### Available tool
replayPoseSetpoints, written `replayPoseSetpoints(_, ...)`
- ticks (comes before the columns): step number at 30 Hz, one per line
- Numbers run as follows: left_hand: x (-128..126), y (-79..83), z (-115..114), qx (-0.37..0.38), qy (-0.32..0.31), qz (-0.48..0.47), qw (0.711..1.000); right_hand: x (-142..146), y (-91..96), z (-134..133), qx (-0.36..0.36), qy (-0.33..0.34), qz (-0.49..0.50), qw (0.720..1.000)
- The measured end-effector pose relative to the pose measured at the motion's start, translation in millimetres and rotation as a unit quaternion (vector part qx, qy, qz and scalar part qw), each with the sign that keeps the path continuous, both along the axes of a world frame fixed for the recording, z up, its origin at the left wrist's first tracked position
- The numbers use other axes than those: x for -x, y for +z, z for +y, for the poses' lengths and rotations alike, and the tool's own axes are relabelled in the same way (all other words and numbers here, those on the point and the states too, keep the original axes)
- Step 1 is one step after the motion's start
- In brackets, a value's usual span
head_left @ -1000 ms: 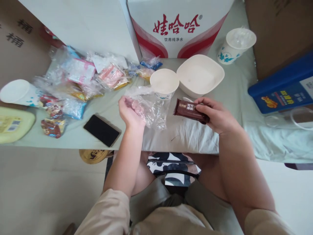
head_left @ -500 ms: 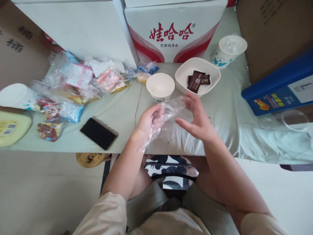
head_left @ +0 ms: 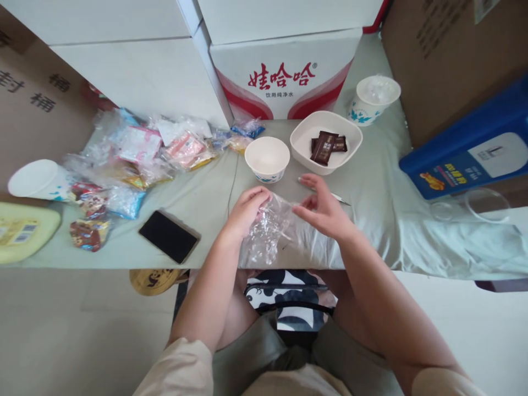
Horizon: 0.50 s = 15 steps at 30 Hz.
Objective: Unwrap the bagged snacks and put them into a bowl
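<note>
Your left grip is closed on a crumpled clear plastic bag, fingers curled over its upper left edge. The bag lies just below the middle of the frame, at the near edge of the tabletop, which is covered in pale green cloth. Your right grip is spread apart. Its fingertips meet the right side of the bag, and its palm holds nothing.

Just above your grips stand two bowls, side by side. The white round paper bowl on the left is empty. The white square bowl with rounded corners on the right holds two brown wrapped chocolate bars, one lying partly over the other.

You have two white paper cups with blue print. One is upper right of the square bowl, its mouth covered in clear plastic. The other is at the left edge of the frame. I cannot tell what is in either of them.

One black phone lies face up, left of your left grip and apart from it. Beyond it, a loose heap of clear snack packets spreads across the upper left. They overlap too much to count.

A pale yellow-green lidded tub sits at the far left edge. A white carton with red characters stands at the top centre behind the bowls. A blue box lies on the right.
</note>
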<state>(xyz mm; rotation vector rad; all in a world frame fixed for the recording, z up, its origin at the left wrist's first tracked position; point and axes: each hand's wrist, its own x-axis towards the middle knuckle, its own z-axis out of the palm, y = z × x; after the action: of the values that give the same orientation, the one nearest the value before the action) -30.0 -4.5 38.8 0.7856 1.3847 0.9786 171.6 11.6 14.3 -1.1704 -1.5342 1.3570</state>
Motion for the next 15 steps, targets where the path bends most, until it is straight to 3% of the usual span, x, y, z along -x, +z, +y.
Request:
replayPoseSetpoints(2, 0.2, 1.3, -1.1, 0.001, -0.025, -0.028, 0.999, 0.0, 0.7, -0.4, 0.011, 0.055, -0.060, 0.997)
replayPoseSetpoints(4, 2.2, 1.0, -0.4, -0.002, -0.019, -0.052, 0.998, -2.1, 3.3, -0.3, 0.004, 0.062, -0.090, 0.994)
replayPoseSetpoints(9, 15.0, 2.3, 5.5, -0.004, 0.096, -0.128, 0.987, -9.1, 4.5, 2.5, -0.036, -0.046, -0.023, 0.998)
replayPoseSetpoints(11, 18.3, 4.2, 6.2, 0.016, 0.113, -0.162, 0.980, -8.5, 0.9, 2.5, -0.064, -0.051, 0.008, 0.997)
replayPoseSetpoints(15, 12.3, 6.3, 2.3, 0.050, 0.055, -0.187, 0.979, -0.6, -6.2, -0.1, -0.089, 0.026, -0.009, 0.996)
